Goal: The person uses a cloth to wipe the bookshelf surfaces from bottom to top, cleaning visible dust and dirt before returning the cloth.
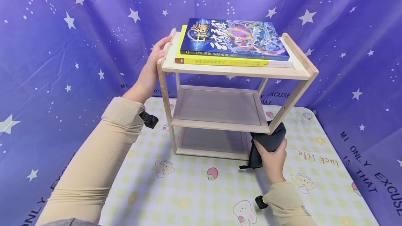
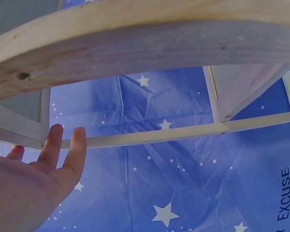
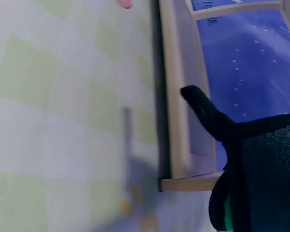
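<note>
A light wooden shelf rack [image 1: 216, 126] with a top and two lower shelves stands on the tablecloth. My left hand [image 1: 154, 62] rests against the left side of its top, fingertips over the rim. The left wrist view shows that hand [image 2: 34, 179] with fingers fairly straight beside the wood. My right hand [image 1: 274, 156], low by the right front post, grips a dark grey cloth [image 1: 271, 138] with black edging. The cloth [image 3: 273, 169] shows a black loop close to the rack's lower frame in the right wrist view; the fingers are out of that view.
On the rack's top lies a blue illustrated book [image 1: 235, 37] over a yellow book [image 1: 220, 61]. A checked tablecloth [image 1: 188, 187] with cartoon prints covers the table. Purple star-patterned curtains [image 1: 103, 27] enclose the back and sides.
</note>
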A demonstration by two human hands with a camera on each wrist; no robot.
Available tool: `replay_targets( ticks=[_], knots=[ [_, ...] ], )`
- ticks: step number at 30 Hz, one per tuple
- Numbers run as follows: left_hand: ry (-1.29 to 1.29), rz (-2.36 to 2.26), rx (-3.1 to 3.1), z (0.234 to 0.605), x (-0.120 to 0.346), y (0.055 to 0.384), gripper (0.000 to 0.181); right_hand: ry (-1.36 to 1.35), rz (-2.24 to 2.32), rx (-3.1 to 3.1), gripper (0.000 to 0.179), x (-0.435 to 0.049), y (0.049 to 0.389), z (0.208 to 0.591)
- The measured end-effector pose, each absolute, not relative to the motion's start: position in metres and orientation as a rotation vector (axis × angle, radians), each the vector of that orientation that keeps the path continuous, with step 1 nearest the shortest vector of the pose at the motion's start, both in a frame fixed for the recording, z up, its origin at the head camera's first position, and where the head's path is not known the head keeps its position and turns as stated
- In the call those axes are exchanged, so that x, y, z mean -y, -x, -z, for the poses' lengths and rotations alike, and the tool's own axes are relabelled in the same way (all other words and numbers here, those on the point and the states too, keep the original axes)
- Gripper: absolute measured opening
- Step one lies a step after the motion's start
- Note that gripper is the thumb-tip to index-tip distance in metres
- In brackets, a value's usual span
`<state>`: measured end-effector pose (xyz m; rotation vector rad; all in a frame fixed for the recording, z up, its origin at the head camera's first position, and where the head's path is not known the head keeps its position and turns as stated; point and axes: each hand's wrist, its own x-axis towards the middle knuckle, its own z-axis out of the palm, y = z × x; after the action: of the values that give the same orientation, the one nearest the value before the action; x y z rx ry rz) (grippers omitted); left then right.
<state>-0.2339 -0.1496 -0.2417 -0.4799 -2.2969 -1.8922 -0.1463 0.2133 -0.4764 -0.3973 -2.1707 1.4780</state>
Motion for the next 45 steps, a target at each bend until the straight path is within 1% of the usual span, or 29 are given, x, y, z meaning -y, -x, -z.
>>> replay_targets(
  ticks=[8,12,27,36,45],
  knots=[
    [0.473,1.912,2.298,0.242,0.149,0.233,0.06,0.491,-1.321,2.296,0.07,-0.209,0.146,0.495],
    [0.469,1.908,2.303,0.241,0.149,0.233,0.059,0.522,-1.276,2.392,0.073,-0.21,0.145,0.501],
    [0.479,1.951,2.259,0.243,0.151,0.234,0.061,0.501,-1.214,2.616,0.078,-0.21,0.141,0.514],
    [0.516,1.962,2.226,0.243,0.15,0.237,0.062,0.482,-1.275,2.644,0.081,-0.213,0.141,0.514],
    [0.491,1.963,2.24,0.242,0.149,0.235,0.061,0.545,-1.387,2.514,0.079,-0.215,0.129,0.507]
  ],
)
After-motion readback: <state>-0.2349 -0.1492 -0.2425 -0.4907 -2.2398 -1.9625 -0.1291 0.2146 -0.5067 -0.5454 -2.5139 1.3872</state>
